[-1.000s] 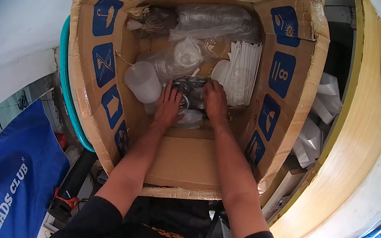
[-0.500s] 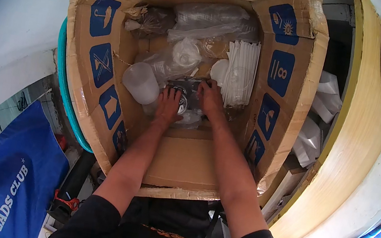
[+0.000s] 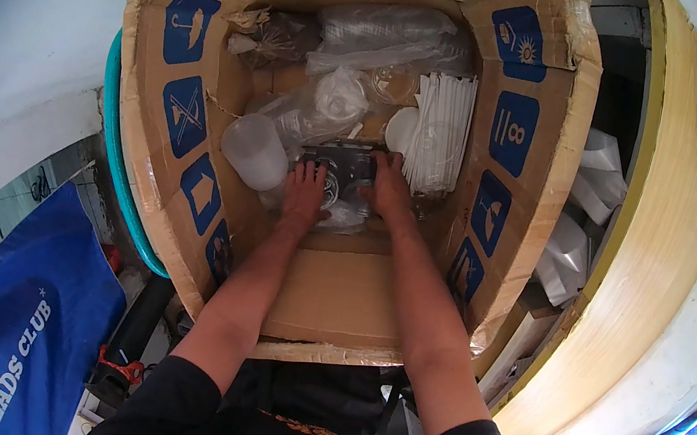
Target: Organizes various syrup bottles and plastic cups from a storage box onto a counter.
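Observation:
Both my hands reach into a large cardboard box [image 3: 336,294]. Between them lies a dark rectangular plastic pack [image 3: 349,160] with a clear round piece against its near side. My left hand [image 3: 304,196] rests on the pack's left part, fingers stretched out and slightly apart. At the right end, my right hand [image 3: 388,189] grips the pack, its fingers over the far corner and its thumb on the near side. A frosted plastic tub [image 3: 254,151] lies tilted left of my left hand. Crumpled clear plastic [image 3: 344,217] sits below the pack.
Beside my right hand stands a bundle of white paper-wrapped sticks [image 3: 438,136], with a white round lid [image 3: 401,130] next to it. Bagged clear plastic cups [image 3: 388,35] and a brown knotted bag [image 3: 281,40] fill the far end. White foam boxes [image 3: 565,254] sit outside, right.
My right hand has shifted slightly right, from the pack's top to its right end, and its thumb has spread. More of the dark pack shows. The left hand has barely moved.

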Tool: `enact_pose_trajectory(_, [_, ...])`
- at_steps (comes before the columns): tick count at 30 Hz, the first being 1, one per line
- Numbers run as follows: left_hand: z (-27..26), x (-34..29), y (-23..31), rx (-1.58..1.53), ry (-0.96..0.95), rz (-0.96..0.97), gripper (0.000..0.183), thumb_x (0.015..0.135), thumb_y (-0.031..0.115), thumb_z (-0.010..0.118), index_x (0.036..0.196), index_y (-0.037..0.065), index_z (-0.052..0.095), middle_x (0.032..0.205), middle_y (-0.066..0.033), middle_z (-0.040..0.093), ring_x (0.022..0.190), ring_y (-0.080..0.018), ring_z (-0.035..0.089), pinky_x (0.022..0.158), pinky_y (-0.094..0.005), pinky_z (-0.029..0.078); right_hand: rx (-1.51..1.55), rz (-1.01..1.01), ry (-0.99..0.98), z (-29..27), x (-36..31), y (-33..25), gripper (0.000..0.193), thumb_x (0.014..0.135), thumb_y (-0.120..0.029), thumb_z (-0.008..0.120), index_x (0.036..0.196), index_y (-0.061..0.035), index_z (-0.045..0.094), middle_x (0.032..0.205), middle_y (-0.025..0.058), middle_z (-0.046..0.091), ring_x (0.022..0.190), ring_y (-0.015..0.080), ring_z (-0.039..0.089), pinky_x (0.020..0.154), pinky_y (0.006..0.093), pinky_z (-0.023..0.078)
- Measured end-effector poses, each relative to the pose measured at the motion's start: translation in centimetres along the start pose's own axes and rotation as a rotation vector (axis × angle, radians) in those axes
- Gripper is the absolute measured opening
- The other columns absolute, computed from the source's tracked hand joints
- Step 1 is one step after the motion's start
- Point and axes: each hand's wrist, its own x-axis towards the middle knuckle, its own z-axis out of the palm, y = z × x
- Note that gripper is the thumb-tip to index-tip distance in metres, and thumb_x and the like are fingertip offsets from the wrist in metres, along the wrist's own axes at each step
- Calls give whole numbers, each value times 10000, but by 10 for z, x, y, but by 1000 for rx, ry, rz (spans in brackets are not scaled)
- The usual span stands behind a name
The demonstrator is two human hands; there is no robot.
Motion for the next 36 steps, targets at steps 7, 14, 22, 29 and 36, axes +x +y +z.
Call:
enact_pose_trajectory(7, [0, 1, 0, -34, -10, -23, 1086, 527, 389, 914, 1405, 92, 347, 1329, -151, 433, 1264, -332, 392, 1031, -437, 345, 20, 29, -67, 7, -13, 18, 771, 611, -84, 866, 1252, -112, 440, 1103, 132, 601, 1036, 360, 608, 879, 466, 497])
enact_pose_trajectory(14, [-2, 1, 1, -84, 36, -40, 1153, 542, 378, 913, 1457, 93, 271, 1332, -153, 433, 1231, -331, 419, 1034, -434, 351, 184, 71, -225, 10, -10, 34, 558, 643, -134, 843, 1120, -84, 557, 841, 77, 655, 799, 235, 648, 730, 389, 517])
enact_pose_trajectory(22, [-14, 8, 6, -211, 27, -106, 1404, 521, 333, 933, 1550, 155, -5, 1314, -162, 435, 1242, -345, 421, 1048, -451, 342, 717, 217, -33, -37, 24, 21, 466, 739, -300, 779, 1040, 21, 628, 958, 102, 659, 880, 188, 613, 773, 339, 495])
enact_pose_trajectory(29, [-15, 14, 8, -280, 22, -164, 1199, 522, 313, 926, 1462, 138, 202, 1292, -179, 419, 1216, -381, 438, 1035, -487, 357, 1036, 241, 280, -71, 57, -31, 502, 809, -284, 752, 1177, 11, 578, 1120, 112, 628, 1012, 200, 607, 855, 323, 498])
enact_pose_trajectory(36, [-8, 16, 7, -329, 55, -167, 1014, 578, 235, 878, 1393, 126, 286, 1273, -202, 419, 1203, -422, 447, 997, -537, 406, 1097, 313, 239, -69, 95, -23, 396, 821, -271, 749, 1097, -40, 584, 1058, 78, 628, 962, 177, 618, 857, 322, 515])
